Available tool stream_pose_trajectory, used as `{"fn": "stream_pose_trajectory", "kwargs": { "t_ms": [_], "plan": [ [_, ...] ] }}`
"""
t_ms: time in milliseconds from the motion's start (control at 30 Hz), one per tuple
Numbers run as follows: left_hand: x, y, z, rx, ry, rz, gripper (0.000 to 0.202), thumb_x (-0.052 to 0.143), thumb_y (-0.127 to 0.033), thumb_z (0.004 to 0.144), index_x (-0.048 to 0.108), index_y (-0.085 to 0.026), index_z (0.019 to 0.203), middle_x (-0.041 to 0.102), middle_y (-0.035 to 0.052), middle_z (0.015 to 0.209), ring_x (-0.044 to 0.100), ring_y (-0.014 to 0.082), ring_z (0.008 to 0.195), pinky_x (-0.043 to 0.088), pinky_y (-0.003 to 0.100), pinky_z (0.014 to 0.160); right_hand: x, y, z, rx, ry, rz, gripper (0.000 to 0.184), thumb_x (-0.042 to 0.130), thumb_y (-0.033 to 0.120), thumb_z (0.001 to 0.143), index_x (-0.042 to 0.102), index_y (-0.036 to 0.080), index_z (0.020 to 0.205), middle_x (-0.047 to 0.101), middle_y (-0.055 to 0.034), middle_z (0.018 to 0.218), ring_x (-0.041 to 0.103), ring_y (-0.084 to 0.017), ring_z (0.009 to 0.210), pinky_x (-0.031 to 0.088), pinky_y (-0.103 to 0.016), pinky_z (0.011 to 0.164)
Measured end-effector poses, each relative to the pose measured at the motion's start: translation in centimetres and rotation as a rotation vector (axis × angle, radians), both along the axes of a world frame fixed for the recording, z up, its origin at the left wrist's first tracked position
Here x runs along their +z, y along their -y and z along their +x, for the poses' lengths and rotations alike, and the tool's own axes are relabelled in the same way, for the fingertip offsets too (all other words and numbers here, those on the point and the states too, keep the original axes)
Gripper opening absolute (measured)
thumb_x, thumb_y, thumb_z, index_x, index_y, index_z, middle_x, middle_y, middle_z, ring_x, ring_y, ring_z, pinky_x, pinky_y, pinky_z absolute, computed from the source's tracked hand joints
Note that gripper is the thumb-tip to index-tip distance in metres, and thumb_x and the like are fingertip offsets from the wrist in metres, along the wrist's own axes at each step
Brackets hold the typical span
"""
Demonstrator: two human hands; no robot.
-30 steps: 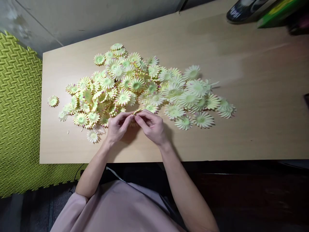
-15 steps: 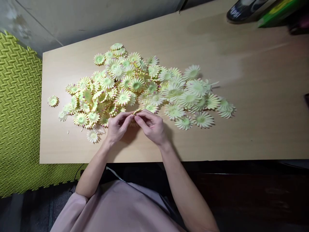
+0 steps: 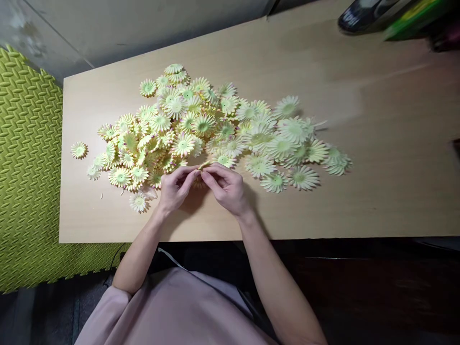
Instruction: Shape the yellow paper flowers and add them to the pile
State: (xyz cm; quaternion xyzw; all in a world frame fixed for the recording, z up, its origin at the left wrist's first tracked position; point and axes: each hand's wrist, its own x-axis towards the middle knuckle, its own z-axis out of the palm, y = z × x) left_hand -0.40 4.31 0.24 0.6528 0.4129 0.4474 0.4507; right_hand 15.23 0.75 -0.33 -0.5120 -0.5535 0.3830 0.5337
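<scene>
My left hand and my right hand meet fingertip to fingertip at the front of a flower pile. Both are closed in a pinch on one pale yellow artificial flower head. Only a thin edge of it shows above the fingers; the rest is hidden. Behind them spreads a heap of artificial flower heads, cream to yellow-green with pinkish petal tips. Larger, paler blooms lie on the right side of the heap. A single flower head rests left of my left wrist.
The flowers lie on a light wooden table. One lone flower head sits near its left edge, beside a green woven-pattern foam mat. A dark can-like container and a green packet stand at the back right.
</scene>
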Motion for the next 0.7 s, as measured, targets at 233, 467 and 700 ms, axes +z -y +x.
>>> {"fn": "stream_pose_trajectory", "kwargs": {
  "t_ms": [233,467,700],
  "plan": [
    [0.25,0.01,0.21,-0.020,0.018,0.021,0.023,0.066,-0.036,0.092,0.075,-0.015,0.096,0.079,0.0057,0.086,0.070,0.0106,0.069,0.055,0.019,0.065,-0.36,-0.01,-0.05,-0.018,-0.065,-0.008,0.017,0.062,0.037,0.093,0.069,0.022,0.089,0.068,-0.0052,0.090,0.066,-0.019,0.083,0.055,-0.033,0.073],
    [0.66,0.08,0.21,-0.010,0.056,-0.108,0.032,0.061,-0.047,0.093,0.071,-0.016,0.091,0.068,0.0009,0.073,0.059,0.0079,0.060,0.049,0.019,0.058,-0.48,0.07,0.03,-0.034,-0.059,-0.044,0.019,0.060,0.036,0.092,0.064,0.022,0.080,0.062,-0.0022,0.076,0.059,-0.016,0.069,0.050,-0.031,0.063],
    [-0.21,-0.28,0.06,0.016,0.279,-0.361,0.038,0.064,-0.057,0.088,0.058,-0.020,0.086,0.049,-0.0036,0.067,0.047,0.0067,0.057,0.047,0.018,0.053,-0.30,0.11,0.37,-0.089,-0.109,-0.019,0.019,0.060,0.037,0.087,0.063,0.022,0.075,0.062,-0.0029,0.076,0.057,-0.019,0.071,0.046,-0.031,0.061]
  ]
}}
